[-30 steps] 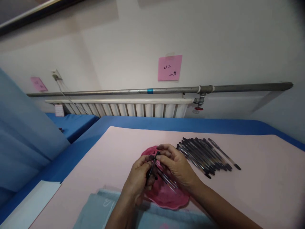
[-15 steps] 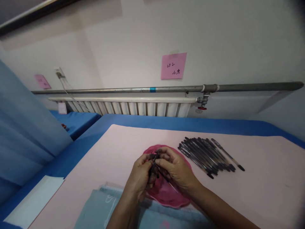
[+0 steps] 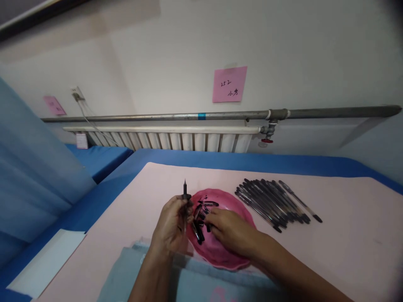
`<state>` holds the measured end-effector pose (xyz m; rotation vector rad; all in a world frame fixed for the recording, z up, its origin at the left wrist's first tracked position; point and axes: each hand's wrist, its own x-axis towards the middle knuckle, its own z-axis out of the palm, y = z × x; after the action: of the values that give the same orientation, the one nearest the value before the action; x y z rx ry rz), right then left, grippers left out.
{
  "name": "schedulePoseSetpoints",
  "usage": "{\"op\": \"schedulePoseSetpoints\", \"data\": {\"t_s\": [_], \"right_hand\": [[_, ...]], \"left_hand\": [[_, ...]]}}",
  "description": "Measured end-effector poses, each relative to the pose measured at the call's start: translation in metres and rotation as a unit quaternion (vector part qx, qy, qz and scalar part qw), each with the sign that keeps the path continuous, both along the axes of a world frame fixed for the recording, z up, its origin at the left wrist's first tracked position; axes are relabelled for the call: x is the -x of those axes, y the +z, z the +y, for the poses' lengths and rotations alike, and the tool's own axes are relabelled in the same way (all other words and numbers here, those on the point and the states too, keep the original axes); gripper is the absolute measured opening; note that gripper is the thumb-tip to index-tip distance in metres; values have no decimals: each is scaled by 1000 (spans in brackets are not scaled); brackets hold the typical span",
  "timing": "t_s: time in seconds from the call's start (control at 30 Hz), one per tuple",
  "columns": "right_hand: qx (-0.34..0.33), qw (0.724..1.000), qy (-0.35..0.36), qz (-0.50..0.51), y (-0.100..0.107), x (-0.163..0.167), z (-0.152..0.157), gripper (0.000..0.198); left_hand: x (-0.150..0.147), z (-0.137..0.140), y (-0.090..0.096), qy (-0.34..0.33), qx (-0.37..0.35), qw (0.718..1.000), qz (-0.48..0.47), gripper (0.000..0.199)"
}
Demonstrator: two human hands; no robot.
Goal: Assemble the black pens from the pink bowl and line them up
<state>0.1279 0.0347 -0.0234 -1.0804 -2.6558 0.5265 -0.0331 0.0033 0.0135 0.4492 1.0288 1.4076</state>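
My left hand (image 3: 171, 222) is closed round a pen (image 3: 185, 191), which stands upright with its bare tip pointing up. At its right is a pink plate (image 3: 234, 262) with a wavy rim. Black pen caps (image 3: 197, 233) and other small dark parts lie in the left half of this plate. Over the plate, my right hand (image 3: 231, 228) has its fingers bent together among these parts; what its fingertips grip is hidden. Beyond it to the right lies a row of capped black pens (image 3: 267, 201).
Pink sheeting (image 3: 349, 235) covers the blue table (image 3: 236, 158). A folded grey-blue cloth (image 3: 122, 268) lies at the front, and a white sheet of paper (image 3: 47, 260) at the left. Behind stand a radiator (image 3: 176, 140) and a pipe with a red valve (image 3: 267, 141).
My hands have moved apart. The left hand went left with the pen now upright, tip bare; the right hand went down into the plate, where the caps now show.
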Motion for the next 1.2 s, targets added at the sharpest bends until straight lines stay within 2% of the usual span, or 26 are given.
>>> {"op": "schedulePoseSetpoints", "data": {"t_s": [0.27, 0.33, 0.4, 0.47, 0.57, 0.6, 0.67, 0.9, 1.2], "right_hand": [[-25, 998, 51, -28, -7, 1, 2, 26], [-12, 999, 37, 6, -7, 2, 1, 21], [38, 995, -4, 88, -3, 4, 1, 17], [129, 968, -53, 207, 2, 6, 0, 13], [258, 895, -93, 352, 9, 10, -2, 6], [278, 878, -98, 376, 10, 11, -3, 4], [288, 867, -107, 393, 12, 12, -6, 4], [251, 879, -122, 387, 14, 13, -7, 3], [199, 899, -119, 373, 16, 14, -11, 7]], "left_hand": [[-4, 2, -1, 29, 16, 999, -5, 7], [-3, 2, -2, 32, 7, 999, -3, 8], [-2, 2, -4, 36, -5, 999, -2, 10], [-1, 2, -5, 46, -14, 999, -5, 11], [-1, 1, -5, 47, -20, 999, -10, 10], [-1, 1, -4, 45, -22, 999, -11, 10], [-3, 1, -3, 44, -27, 999, -12, 11], [0, 1, -1, 82, -35, 996, -24, 15], [2, 3, -8, 74, -68, 995, 9, 28]]}}
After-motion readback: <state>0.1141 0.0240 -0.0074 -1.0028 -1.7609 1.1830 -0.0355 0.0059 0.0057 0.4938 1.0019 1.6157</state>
